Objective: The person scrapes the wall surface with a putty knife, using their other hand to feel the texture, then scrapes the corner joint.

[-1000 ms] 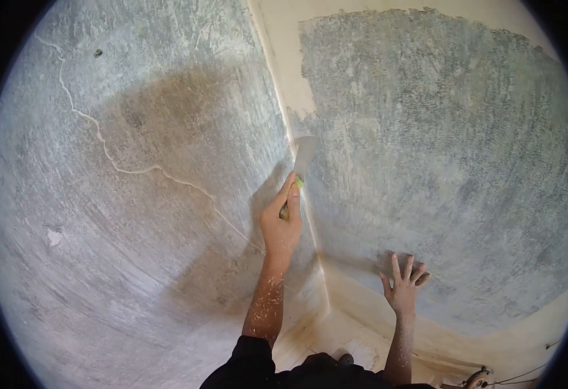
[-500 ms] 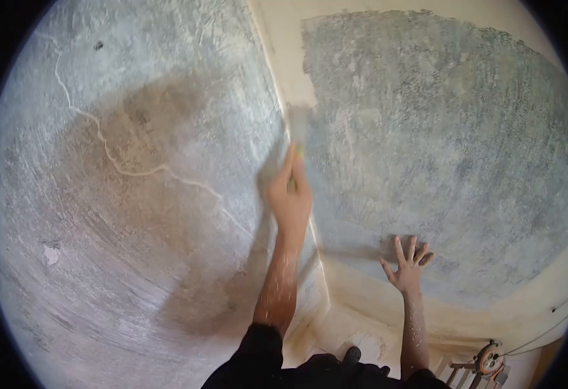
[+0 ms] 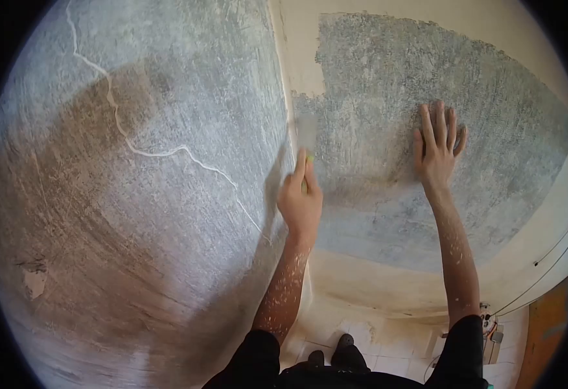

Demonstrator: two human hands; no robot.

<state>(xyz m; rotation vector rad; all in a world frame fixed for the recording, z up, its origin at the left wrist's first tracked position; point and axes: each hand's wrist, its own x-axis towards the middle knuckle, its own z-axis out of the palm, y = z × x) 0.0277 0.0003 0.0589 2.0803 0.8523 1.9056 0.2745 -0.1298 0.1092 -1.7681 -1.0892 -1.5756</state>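
My left hand (image 3: 300, 204) is wrapped round the green handle of a scraper (image 3: 307, 131). Its wide flat blade points up and lies over the right-hand wall, close beside the corner and just below a patch of cream paint. My right hand (image 3: 438, 155) rests on the grey-blue scraped area (image 3: 374, 149) of that same wall, fingers spread and nothing in them. Pale flakes speckle both forearms.
On the left, a scraped wall (image 3: 186, 84) carries a long pale crack line (image 3: 148, 154). Cream paint (image 3: 303, 58) borders the scraped area on the right wall. Below are the tiled floor (image 3: 381, 366), my shoes (image 3: 345, 342) and a cable reel (image 3: 488, 318) partly behind my right arm.
My right hand has moved up the wall, from the lower part of the scraped area to its middle. My left hand still holds the scraper by the corner. The view has shifted somewhat.
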